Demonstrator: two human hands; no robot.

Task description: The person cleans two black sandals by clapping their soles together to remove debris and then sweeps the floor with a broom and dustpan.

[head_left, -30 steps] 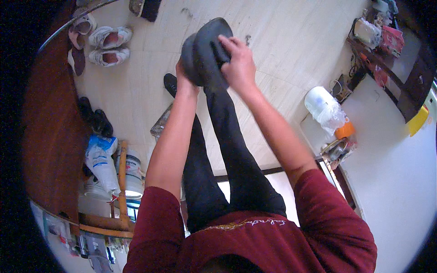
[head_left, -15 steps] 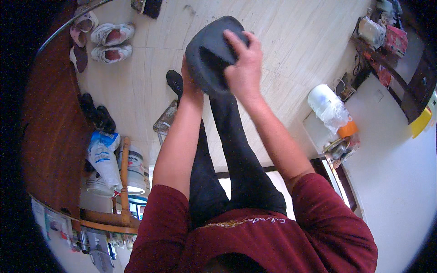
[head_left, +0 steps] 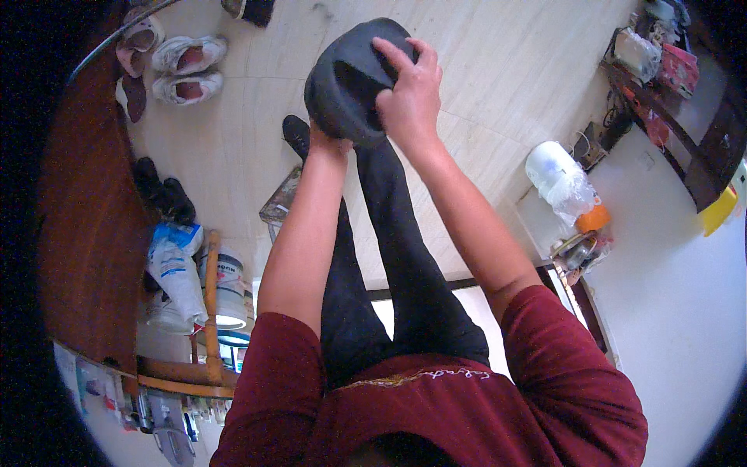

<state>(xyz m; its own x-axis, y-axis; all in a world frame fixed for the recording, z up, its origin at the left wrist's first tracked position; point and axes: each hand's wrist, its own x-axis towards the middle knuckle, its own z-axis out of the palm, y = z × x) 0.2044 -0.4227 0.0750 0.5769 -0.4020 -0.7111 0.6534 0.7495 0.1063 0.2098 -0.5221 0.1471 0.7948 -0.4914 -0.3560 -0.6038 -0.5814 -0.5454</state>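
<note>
The pair of white shoes (head_left: 189, 68) on the pale floor (head_left: 482, 86) serves as the landmark. To the right of the white shoes, the person holds up a dark grey rounded item (head_left: 350, 74), shaped rather like a hat, with a deep dent in its upper face. The right hand (head_left: 412, 93), on the side away from the white shoes, grips the item: thumb and forefinger lie spread on the dented face, and the other fingers bend at its edge. The left hand (head_left: 331, 140) is under the item, on the side nearer the white shoes; its fingers are hidden, so whether they are closed cannot be told.

Just left of the white shoes are pale pink footwear (head_left: 136, 39) and a curved brown wooden panel (head_left: 89, 210). Below the white shoes lie dark shoes (head_left: 165, 193), and farther below them a white and blue bag (head_left: 175, 268) beside a white bucket (head_left: 226, 292). A small stool (head_left: 282, 194) is below and right of the white shoes. Well to their right is a white container (head_left: 545, 162).
</note>
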